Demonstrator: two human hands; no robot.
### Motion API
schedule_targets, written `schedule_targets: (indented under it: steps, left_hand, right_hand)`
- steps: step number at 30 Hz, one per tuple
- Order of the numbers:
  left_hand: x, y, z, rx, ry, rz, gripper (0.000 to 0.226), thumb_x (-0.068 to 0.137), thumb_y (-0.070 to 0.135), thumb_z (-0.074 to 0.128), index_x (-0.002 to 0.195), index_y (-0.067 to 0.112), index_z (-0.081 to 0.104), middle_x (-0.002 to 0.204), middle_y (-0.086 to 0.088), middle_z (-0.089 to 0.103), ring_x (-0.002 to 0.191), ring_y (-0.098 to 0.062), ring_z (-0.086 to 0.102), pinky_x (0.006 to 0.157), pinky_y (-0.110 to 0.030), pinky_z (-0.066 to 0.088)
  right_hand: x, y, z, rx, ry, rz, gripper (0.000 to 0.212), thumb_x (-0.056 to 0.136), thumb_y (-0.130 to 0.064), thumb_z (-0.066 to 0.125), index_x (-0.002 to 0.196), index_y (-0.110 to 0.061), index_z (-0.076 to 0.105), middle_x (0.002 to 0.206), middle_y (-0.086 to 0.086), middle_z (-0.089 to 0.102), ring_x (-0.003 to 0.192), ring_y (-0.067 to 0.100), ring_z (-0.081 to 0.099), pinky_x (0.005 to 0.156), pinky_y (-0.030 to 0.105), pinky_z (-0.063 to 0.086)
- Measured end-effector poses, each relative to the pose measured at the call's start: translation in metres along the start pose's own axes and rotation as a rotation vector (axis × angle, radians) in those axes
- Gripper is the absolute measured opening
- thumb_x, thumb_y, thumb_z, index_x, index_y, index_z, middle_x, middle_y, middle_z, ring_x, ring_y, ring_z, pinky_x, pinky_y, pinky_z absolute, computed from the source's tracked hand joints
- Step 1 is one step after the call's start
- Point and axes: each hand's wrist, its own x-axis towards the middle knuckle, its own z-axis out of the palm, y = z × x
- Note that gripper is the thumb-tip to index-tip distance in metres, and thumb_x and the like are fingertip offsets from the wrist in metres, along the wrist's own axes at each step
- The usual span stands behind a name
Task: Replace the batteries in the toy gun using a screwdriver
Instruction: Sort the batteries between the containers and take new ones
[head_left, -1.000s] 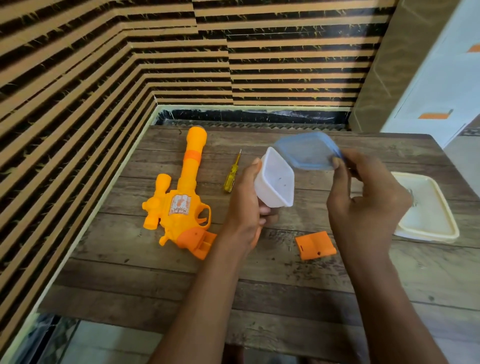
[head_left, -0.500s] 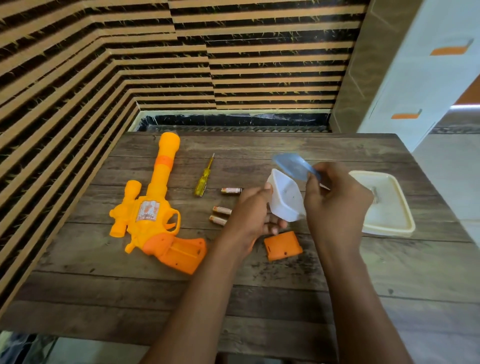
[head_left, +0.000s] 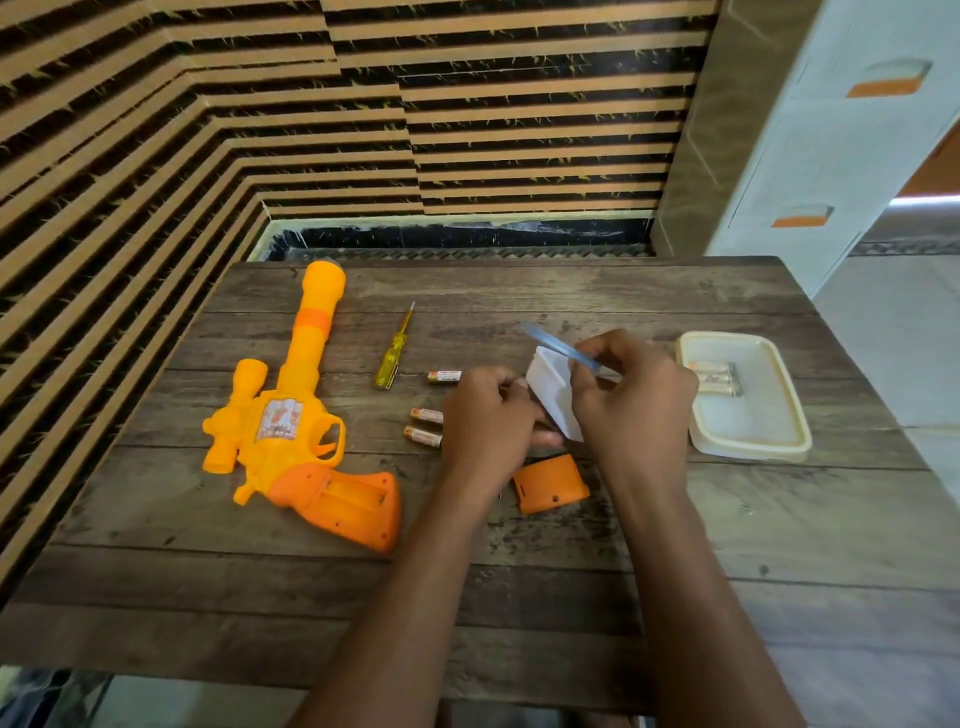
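An orange and yellow toy gun (head_left: 296, 431) lies on the left of the wooden table (head_left: 519, 597), its grip compartment uncovered. The orange battery cover (head_left: 550, 483) lies below my hands. A yellow screwdriver (head_left: 394, 351) lies right of the barrel. Three loose batteries (head_left: 444, 376) (head_left: 426, 414) (head_left: 422, 435) lie beside it. My left hand (head_left: 485, 415) grips a small white container (head_left: 553, 397), tilted on its side. My right hand (head_left: 631, 400) holds its blue lid (head_left: 558, 343) against the container's rim.
A cream tray (head_left: 748, 439) at the right holds a few batteries (head_left: 719, 378). Striped walls close the left and far sides. A white cabinet (head_left: 831, 145) stands behind the table's right corner.
The hands have lowered with the container and brought the lid onto its opening. The three loose batteries, hidden a second ago, now show on the table. The camera has tilted back.
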Motion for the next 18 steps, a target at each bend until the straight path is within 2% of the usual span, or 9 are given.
schedule_targets:
  steps: [3, 6, 9, 11, 14, 15, 18]
  left_hand:
    - [0.002, -0.001, -0.002, 0.023, 0.025, 0.052, 0.027, 0.109, 0.014, 0.047, 0.095, 0.006, 0.069, 0.089, -0.014, 0.077, 0.069, -0.020, 0.079, 0.073, -0.047, 0.067]
    - [0.004, -0.001, -0.003, 0.031, 0.087, 0.114, 0.040, 0.109, 0.037, 0.050, 0.098, 0.005, 0.072, 0.087, -0.011, 0.077, 0.072, -0.017, 0.078, 0.068, -0.041, 0.067]
    - [0.008, -0.004, -0.004, 0.047, 0.114, 0.155, 0.036, 0.097, 0.048, 0.063, 0.096, 0.015, 0.077, 0.086, 0.000, 0.079, 0.079, -0.015, 0.078, 0.073, -0.044, 0.066]
    - [0.010, -0.006, -0.005, 0.087, 0.108, 0.182, 0.030, 0.093, 0.042, 0.069, 0.103, 0.016, 0.079, 0.089, 0.005, 0.079, 0.084, -0.010, 0.076, 0.077, -0.039, 0.065]
    - [0.010, -0.005, -0.005, 0.211, 0.131, 0.270, 0.021, 0.098, 0.030, 0.070, 0.109, 0.015, 0.078, 0.092, 0.011, 0.075, 0.085, 0.001, 0.070, 0.070, -0.010, 0.052]
    - [0.010, -0.004, -0.006, 0.244, 0.147, 0.292, 0.020, 0.099, 0.028, 0.070, 0.111, 0.014, 0.078, 0.092, 0.010, 0.075, 0.085, 0.002, 0.068, 0.067, -0.006, 0.048]
    - [0.008, 0.000, -0.009, 0.333, 0.201, 0.347, 0.017, 0.101, 0.017, 0.066, 0.111, 0.013, 0.078, 0.098, 0.003, 0.077, 0.084, -0.002, 0.065, 0.065, -0.005, 0.045]
  right_hand:
    - [0.001, 0.000, -0.001, -0.006, 0.011, -0.001, 0.015, 0.082, 0.000, 0.070, 0.093, -0.007, 0.077, 0.089, 0.005, 0.079, 0.078, 0.022, 0.071, 0.071, 0.018, 0.043]
    - [0.002, 0.000, -0.002, -0.020, 0.003, 0.003, 0.016, 0.081, 0.000, 0.070, 0.093, -0.007, 0.077, 0.090, 0.004, 0.079, 0.080, 0.022, 0.072, 0.075, 0.023, 0.050]
    - [0.002, -0.001, -0.002, -0.019, 0.027, -0.007, 0.015, 0.079, 0.000, 0.069, 0.090, -0.007, 0.077, 0.088, 0.005, 0.079, 0.078, 0.024, 0.072, 0.073, 0.028, 0.053]
    - [0.002, -0.001, -0.002, -0.019, 0.051, -0.010, 0.015, 0.079, -0.001, 0.070, 0.090, -0.007, 0.076, 0.088, 0.005, 0.079, 0.079, 0.024, 0.073, 0.075, 0.031, 0.056]
    - [0.003, 0.002, -0.003, -0.001, 0.086, 0.008, 0.017, 0.078, 0.001, 0.070, 0.091, -0.007, 0.077, 0.092, 0.004, 0.080, 0.083, 0.025, 0.075, 0.084, 0.036, 0.060]
    - [0.004, 0.002, -0.003, 0.005, 0.091, 0.011, 0.017, 0.077, 0.001, 0.070, 0.091, -0.008, 0.077, 0.092, 0.003, 0.080, 0.083, 0.025, 0.075, 0.084, 0.037, 0.061]
    - [0.007, 0.003, -0.001, 0.010, 0.073, -0.003, 0.018, 0.078, 0.002, 0.070, 0.091, -0.008, 0.077, 0.093, 0.002, 0.080, 0.083, 0.025, 0.076, 0.085, 0.035, 0.060]
